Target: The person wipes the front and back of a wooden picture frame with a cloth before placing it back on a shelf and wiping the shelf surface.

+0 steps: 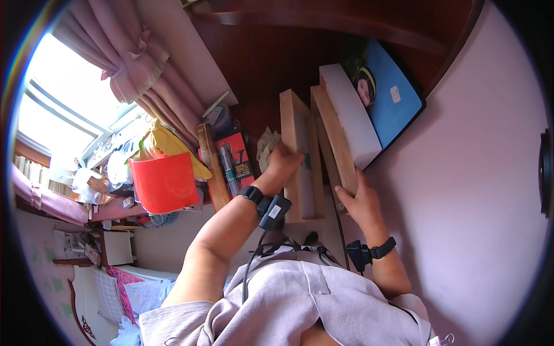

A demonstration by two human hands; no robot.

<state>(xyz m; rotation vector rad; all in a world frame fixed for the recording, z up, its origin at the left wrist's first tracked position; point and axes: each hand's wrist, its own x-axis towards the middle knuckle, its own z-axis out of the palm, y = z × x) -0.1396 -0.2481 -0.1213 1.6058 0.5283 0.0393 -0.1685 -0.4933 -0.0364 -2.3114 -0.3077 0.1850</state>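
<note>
My left hand (281, 166) is closed on a crumpled pale cloth (266, 145), beside a light wooden frame-like box (292, 199) standing on edge. One finger of that hand reaches over the box's left board. Just to the right, a second wooden box (334, 135) leans on its side. My right hand (362, 205) grips its near end, thumb on the left and a finger along the right edge. The tips of the other fingers are hidden.
Against the second box lie a long white box (352, 121) and a blue picture panel (395, 109) by the pink wall. Left of my hands are a red book (241, 154), pens (227, 167), a wooden strip (210, 167) and a red folder (164, 183). A cable hangs from my left wrist.
</note>
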